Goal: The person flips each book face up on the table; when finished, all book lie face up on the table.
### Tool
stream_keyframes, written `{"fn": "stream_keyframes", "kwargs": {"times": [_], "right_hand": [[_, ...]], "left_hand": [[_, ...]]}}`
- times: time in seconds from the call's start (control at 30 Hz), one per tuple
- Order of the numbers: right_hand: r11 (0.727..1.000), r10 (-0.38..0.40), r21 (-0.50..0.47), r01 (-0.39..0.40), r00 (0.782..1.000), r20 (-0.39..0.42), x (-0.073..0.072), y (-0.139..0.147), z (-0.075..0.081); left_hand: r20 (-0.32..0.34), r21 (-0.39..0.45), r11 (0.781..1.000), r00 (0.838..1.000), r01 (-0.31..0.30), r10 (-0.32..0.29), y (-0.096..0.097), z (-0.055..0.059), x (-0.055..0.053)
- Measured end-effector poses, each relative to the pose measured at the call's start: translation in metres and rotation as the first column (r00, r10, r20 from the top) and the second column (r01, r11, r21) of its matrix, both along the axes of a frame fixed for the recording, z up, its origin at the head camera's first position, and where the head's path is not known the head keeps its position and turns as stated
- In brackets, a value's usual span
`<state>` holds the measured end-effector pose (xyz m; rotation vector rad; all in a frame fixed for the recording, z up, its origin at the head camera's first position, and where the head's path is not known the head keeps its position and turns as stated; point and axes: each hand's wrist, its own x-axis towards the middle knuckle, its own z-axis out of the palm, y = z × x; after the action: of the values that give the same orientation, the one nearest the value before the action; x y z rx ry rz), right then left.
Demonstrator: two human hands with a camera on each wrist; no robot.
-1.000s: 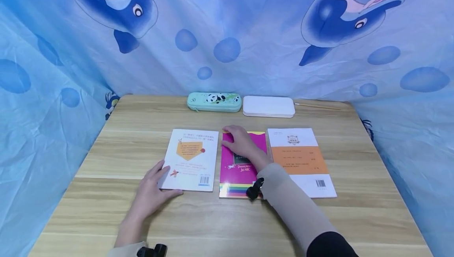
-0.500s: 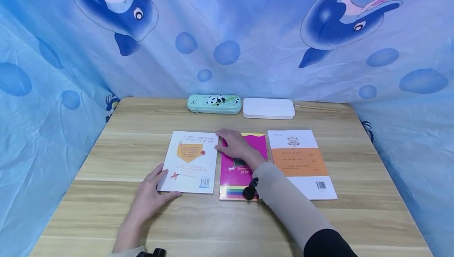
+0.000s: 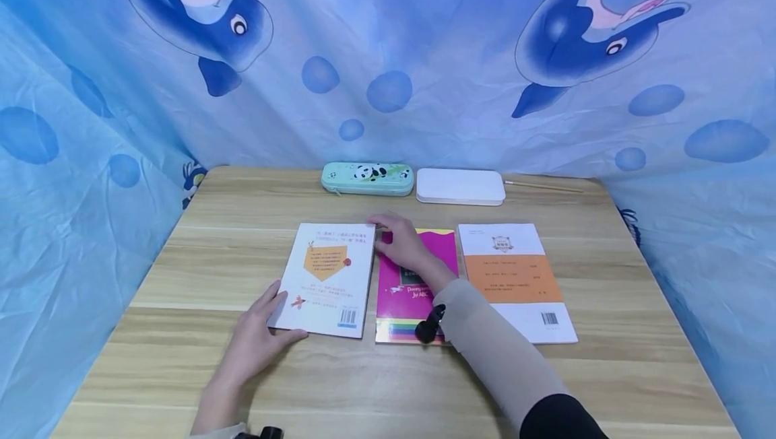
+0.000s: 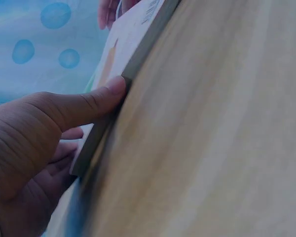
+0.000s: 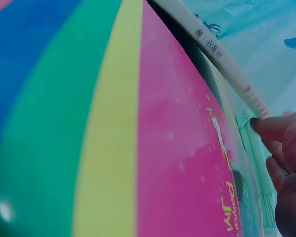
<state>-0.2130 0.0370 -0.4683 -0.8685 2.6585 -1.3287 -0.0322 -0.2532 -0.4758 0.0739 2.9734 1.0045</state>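
A white book [image 3: 330, 281] with an orange panel and a barcode lies at the left of the row, its right side tilted up a little. My left hand [image 3: 251, 334] holds its near left corner; in the left wrist view the thumb [image 4: 96, 102] lies along the book's edge. At the far right corner, my right hand [image 3: 403, 244] pinches the same book. The raised spine [image 5: 217, 54] and the thumb at its end show in the right wrist view. Beneath the right hand and wrist lies a pink book [image 3: 394, 301] with rainbow stripes, partly hidden.
To the right lies a white and orange book [image 3: 512, 277], partly under the right sleeve. Along the back of the wooden table [image 3: 630, 378] are a green panda pencil case [image 3: 366, 178], a white case [image 3: 461, 186] and a thin stick [image 3: 545, 186]. A blue dolphin curtain hangs behind.
My right hand has moved left from over the pink book to the white book's far right corner and taken hold. The white book's right side has risen slightly. My left hand stays nearly still.
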Motion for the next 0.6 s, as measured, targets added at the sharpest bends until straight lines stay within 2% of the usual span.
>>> {"fn": "stream_keyframes", "kwargs": {"times": [0.13, 0.23, 0.33, 0.4, 0.6], "right_hand": [[0.999, 0.038, -0.015, -0.039, 0.996, -0.081, 0.0, 0.004, 0.0], [0.997, 0.033, -0.063, -0.04, 0.995, -0.098, 0.001, 0.009, 0.0], [0.987, 0.045, -0.149, -0.06, 0.994, -0.096, 0.002, 0.01, 0.003], [0.975, 0.071, -0.206, -0.089, 0.993, -0.091, 0.003, 0.01, 0.006], [0.956, 0.115, -0.262, -0.131, 0.991, -0.074, 0.01, 0.007, 0.025]], "left_hand": [[0.05, 0.006, 0.999, 0.998, 0.033, -0.033, -0.002, 0.003, 0.001], [0.059, 0.021, 0.998, 0.997, 0.052, -0.053, -0.003, 0.003, 0.002], [0.01, 0.021, 0.998, 0.998, 0.067, -0.067, -0.003, 0.002, 0.003], [-0.047, 0.016, 0.998, 0.997, 0.068, -0.068, -0.002, 0.002, 0.004], [-0.174, -0.033, 0.999, 0.984, 0.031, -0.037, -0.001, 0.005, 0.004]]}}
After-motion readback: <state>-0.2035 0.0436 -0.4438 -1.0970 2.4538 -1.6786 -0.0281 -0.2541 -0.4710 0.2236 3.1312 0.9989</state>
